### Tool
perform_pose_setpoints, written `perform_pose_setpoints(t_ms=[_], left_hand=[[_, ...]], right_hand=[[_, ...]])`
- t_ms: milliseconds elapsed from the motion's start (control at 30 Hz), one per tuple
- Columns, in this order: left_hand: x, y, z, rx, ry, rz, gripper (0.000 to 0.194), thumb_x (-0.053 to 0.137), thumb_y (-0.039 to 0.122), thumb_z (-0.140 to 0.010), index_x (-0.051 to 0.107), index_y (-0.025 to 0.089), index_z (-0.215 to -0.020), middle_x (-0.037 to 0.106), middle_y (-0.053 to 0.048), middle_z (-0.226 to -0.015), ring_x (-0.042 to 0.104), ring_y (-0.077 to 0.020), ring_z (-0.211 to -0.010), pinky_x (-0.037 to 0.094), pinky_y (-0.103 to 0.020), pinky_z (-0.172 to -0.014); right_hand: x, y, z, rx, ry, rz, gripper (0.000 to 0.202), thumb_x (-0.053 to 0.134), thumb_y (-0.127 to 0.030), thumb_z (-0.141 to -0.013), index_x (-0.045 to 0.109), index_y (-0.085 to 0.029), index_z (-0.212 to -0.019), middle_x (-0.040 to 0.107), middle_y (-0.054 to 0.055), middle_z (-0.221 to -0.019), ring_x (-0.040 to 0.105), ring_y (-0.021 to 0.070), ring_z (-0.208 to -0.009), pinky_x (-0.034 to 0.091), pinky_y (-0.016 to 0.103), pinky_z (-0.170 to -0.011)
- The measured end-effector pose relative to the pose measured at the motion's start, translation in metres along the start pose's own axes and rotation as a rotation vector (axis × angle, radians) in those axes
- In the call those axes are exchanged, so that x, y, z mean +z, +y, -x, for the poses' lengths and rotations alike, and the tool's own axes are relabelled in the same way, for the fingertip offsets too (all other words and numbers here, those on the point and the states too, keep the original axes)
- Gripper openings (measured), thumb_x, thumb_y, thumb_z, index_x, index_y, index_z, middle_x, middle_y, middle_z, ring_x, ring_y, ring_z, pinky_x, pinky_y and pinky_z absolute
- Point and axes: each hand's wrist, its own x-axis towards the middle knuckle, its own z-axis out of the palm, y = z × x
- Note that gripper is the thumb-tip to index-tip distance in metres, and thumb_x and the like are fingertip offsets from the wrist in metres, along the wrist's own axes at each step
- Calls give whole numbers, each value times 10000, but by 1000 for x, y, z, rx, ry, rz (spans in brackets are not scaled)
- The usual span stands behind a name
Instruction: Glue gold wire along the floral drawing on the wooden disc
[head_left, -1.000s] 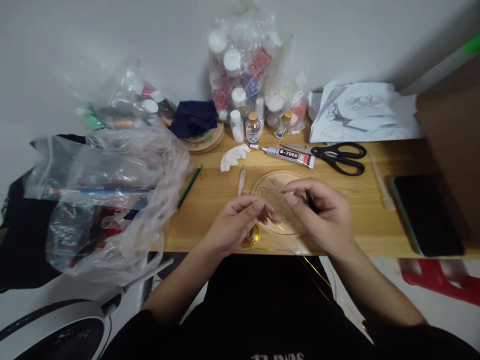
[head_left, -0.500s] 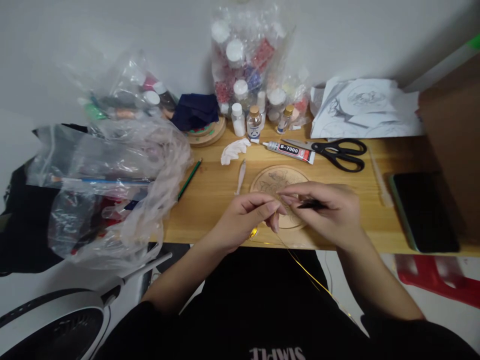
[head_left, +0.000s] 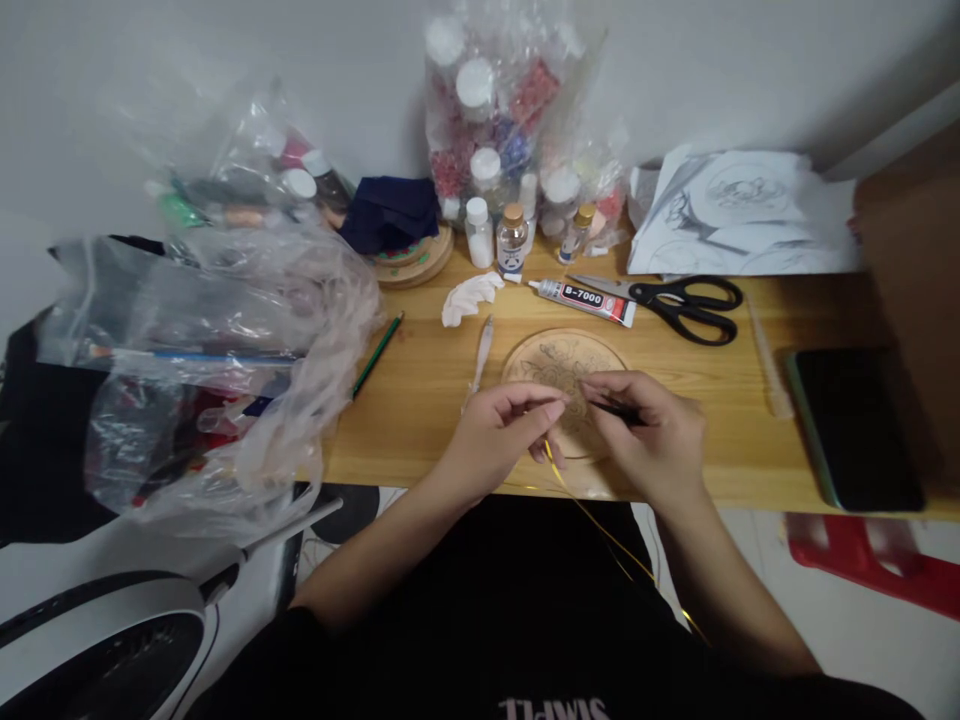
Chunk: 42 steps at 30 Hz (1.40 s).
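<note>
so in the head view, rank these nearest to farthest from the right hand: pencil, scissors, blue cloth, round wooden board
From the right hand:
1. Round wooden board: just left, partly covered by the hands.
2. Scissors: beyond the hand, toward the back.
3. Pencil: left side, beside the plastic bags.
4. Blue cloth: back left, against the wall side.

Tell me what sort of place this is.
Probably a craft workspace, perhaps at home: a round tan disc patterned with dark lines, a grey tube labelled B-7000 and black-handled metal scissors lie on the wooden tabletop.
</note>
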Motion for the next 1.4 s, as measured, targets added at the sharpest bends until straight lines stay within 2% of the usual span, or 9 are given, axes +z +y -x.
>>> perform_pose_setpoints(t_ms=[100, 200, 400, 633, 800, 933, 1100, 1267, 1400], left_hand=[[-4, -2, -4, 125, 123, -215, 126, 608, 255, -862, 703, 175, -881, 594, 49, -574, 526, -78, -452, 431, -227, -478], [-13, -1, -12, 426, 222, -605, 114, 621, 222, -875, 707, 179, -814, 677, -3, -709, 585, -109, -617, 453, -246, -580], [-33, 10, -31, 767, 55, -1152, 209, 516, 203, -980, 708, 170, -902, 698, -18, -792, 613, -124, -736, 437, -234, -663], [-33, 19, -43, 712, 80, -1357, 233, 514, 215, -980, 696, 158, -847, 699, -11, -778, 594, -120, -703, 372, -230, -621], [-42, 9, -49, 602, 178, -1372, 237, 522, 231, -983, 704, 168, -846, 689, -17, -769, 594, -135, -702, 373, -244, -619], [-48, -3, -49, 599, 178, -1421, 274, 458, 218, -1004, 687, 161, -865, 692, -38, -812, 614, -151, -738, 413, -259, -647], [-47, -6, -52, 628, 143, -1470, 247, 460, 188, -1000, 692, 162, -921, 684, -25, -780, 622, -146, -711, 432, -252, -634], [-46, -6, -56, 725, 126, -1499, 244, 463, 162, -1004, 657, 142, -1150, 747, -54, -936, 676, -145, -769, 489, -250, -660], [-43, -11, -49, 773, 200, -1541, 239, 493, 150, -986, 668, 123, -1146, 705, -20, -756, 639, -137, -642, 461, -253, -577]], right_hand=[[6, 3, 3, 31, 52, 29, 149, 641, -169, -786, 737, -212, -891, 787, 17, -823, 760, 176, -716, 621, 272, -660], [12, 3, 2, 41, 83, 41, 138, 656, -196, -796, 744, -209, -901, 788, 25, -832, 760, 182, -726, 614, 277, -658], [24, 6, -3, 137, 112, 33, 122, 656, -252, -791, 743, -212, -868, 777, 23, -793, 735, 175, -672, 587, 285, -632], [36, 5, -19, 350, 136, 149, 219, 595, -365, -768, 722, -205, -846, 769, 62, -797, 717, 221, -693, 543, 340, -657], [14, 6, -11, 510, 10, 543, 488, 620, -516, -774, 704, -193, -1130, 741, 77, -713, 648, 236, -567, 407, 299, -539], [-5, 21, 9, 523, -54, 757, 539, 612, -582, -786, 722, -176, -1122, 705, 86, -616, 605, 242, -497, 314, 277, -483], [-14, 48, 15, 393, -3, 673, 373, 521, -379, -837, 749, -209, -1078, 776, 81, -791, 703, 241, -630, 453, 304, -554], [-21, 60, -3, 324, -47, 509, 338, 542, -371, -845, 755, -244, -1076, 791, 58, -980, 755, 242, -778, 548, 336, -664], [-21, 59, -7, 355, -36, 423, 301, 590, -376, -825, 745, -231, -1038, 792, 54, -932, 757, 219, -797, 574, 325, -701]])
